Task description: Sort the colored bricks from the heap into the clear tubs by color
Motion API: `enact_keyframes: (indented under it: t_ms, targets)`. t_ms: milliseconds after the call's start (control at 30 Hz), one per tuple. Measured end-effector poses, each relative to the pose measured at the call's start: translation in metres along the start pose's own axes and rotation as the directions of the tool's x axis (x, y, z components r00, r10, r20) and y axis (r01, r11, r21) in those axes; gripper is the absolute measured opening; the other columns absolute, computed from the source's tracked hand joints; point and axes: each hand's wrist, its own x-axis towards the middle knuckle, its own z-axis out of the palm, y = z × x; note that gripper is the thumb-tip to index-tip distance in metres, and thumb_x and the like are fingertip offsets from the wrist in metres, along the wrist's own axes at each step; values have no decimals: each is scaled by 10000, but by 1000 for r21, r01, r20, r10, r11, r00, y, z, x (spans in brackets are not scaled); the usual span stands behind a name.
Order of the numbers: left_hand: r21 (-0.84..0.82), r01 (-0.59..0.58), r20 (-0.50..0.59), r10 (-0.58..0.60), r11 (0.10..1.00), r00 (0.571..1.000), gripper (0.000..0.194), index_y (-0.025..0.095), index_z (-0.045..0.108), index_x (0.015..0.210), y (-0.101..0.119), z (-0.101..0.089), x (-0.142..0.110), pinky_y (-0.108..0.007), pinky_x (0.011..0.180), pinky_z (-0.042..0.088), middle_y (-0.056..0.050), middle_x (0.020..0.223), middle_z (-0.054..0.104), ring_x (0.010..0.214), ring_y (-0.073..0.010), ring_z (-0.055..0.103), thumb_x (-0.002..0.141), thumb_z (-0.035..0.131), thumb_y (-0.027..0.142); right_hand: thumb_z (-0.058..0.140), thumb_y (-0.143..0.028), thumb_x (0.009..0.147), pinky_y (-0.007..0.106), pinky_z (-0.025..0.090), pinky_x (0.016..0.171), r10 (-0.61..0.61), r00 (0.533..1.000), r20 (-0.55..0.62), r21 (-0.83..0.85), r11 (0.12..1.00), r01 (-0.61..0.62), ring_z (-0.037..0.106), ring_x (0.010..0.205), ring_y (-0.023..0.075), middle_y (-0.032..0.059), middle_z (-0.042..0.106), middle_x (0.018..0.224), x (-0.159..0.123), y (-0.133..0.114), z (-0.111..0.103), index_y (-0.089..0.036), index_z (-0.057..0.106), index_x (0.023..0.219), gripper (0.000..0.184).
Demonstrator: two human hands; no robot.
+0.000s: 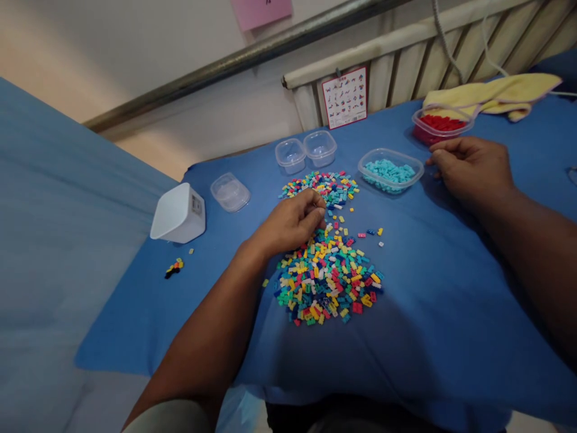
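I have the left hand (295, 221) reaching in where two heaps of small coloured bricks nearly meet, its fingers curled in toward the thumb; I cannot tell whether a brick is between them. The far heap (333, 191) lies just beyond the knuckles, and the near heap (327, 282) spreads wider on the blue cloth (451, 300), toward the wearer. A few loose bricks sit to the right of the heaps, among them a yellow one (380, 231) (tiny from where I watch). The right hand (473, 165) hangs with bent fingers, thumb close to forefinger, near a clear tub (391, 188) of light-blue bricks (390, 171) and a second tub (421, 133) of red pieces (442, 122); again I cannot make out anything in its grasp. Past the far heap I see two small clear containers (291, 159) side by side. Over on the left stand a white bin (180, 216) and, nearer the wearer, a small dark-and-yellow cluster (174, 268). A yellow cloth (500, 99) lies behind the red pieces.
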Motion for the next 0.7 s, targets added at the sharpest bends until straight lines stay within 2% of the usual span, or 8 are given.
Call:
enact_keyframes:
  t_ms: [33, 100, 167, 233, 367, 467, 567, 700]
  targets:
    - [-70, 1, -13, -2, 998, 1000, 148, 213, 595, 1101, -1, -2, 0, -309, 679, 498, -43, 911, 769, 766, -179, 683, 1050, 569, 349, 720, -67, 891, 261, 422, 558, -3, 1000, 2, -6, 1000, 3, 597, 573, 126, 65, 803, 815, 0, 0, 0, -150, 854, 988, 185]
    - [-109, -19, -115, 6, 994, 993, 151, 203, 596, 1055, -5, -7, 2, -295, 679, 497, -43, 888, 740, 760, -164, 659, 1034, 591, 352, 724, -69, 889, 269, 416, 553, -10, 1000, 6, -22, 1000, 10, 598, 569, 133, 57, 797, 791, 1, 1, 0, -161, 856, 972, 181]
    - [-31, -30, -227, 22, 999, 974, 163, 191, 627, 1018, -11, -12, 2, -286, 688, 490, -32, 880, 707, 754, -149, 621, 1012, 626, 353, 730, -74, 892, 277, 426, 563, -16, 1000, 7, -24, 1000, 16, 609, 577, 139, 62, 805, 808, 2, 2, -1, -167, 855, 963, 171]
    - [53, -24, -251, 37, 998, 967, 163, 183, 665, 1015, -18, -16, 2, -283, 690, 483, -19, 867, 689, 739, -141, 594, 1004, 640, 345, 738, -77, 895, 281, 435, 571, -20, 1000, 3, -18, 1000, 20, 620, 585, 140, 74, 818, 841, 2, 4, -1, -166, 853, 963, 161]
    - [240, -87, -89, 112, 967, 990, 102, 189, 725, 1016, -30, -14, 1, -301, 792, 515, -32, 981, 735, 840, -156, 657, 970, 635, 204, 739, -73, 898, 274, 434, 565, -29, 1000, 7, -18, 999, 29, 622, 579, 131, 89, 826, 867, 2, 6, 0, -151, 857, 985, 167]
    - [380, -194, 28, 199, 904, 980, 179, 200, 746, 1031, -36, -12, 2, -324, 907, 539, -45, 1079, 767, 987, -183, 709, 959, 607, 113, 730, -92, 901, 271, 450, 576, -39, 999, 12, -16, 999, 39, 620, 579, 126, 104, 828, 886, 3, 8, -1, -126, 859, 1016, 176]
    - [456, -240, 88, 225, 857, 970, 224, 201, 757, 1086, -40, -14, 4, -346, 965, 552, -59, 1133, 784, 1061, -205, 725, 980, 592, 94, 727, -116, 895, 262, 453, 570, -41, 999, 9, -32, 999, 41, 620, 583, 128, 91, 824, 866, 3, 8, -1, -124, 860, 1028, 188]
    - [547, -229, 126, 192, 805, 973, 240, 199, 763, 1137, -38, -16, 4, -372, 977, 556, -70, 1141, 790, 1080, -231, 722, 1000, 588, 109, 719, -113, 893, 253, 444, 552, -39, 999, 18, -18, 999, 40, 621, 585, 129, 82, 820, 853, 2, 7, 0, -128, 852, 1019, 184]
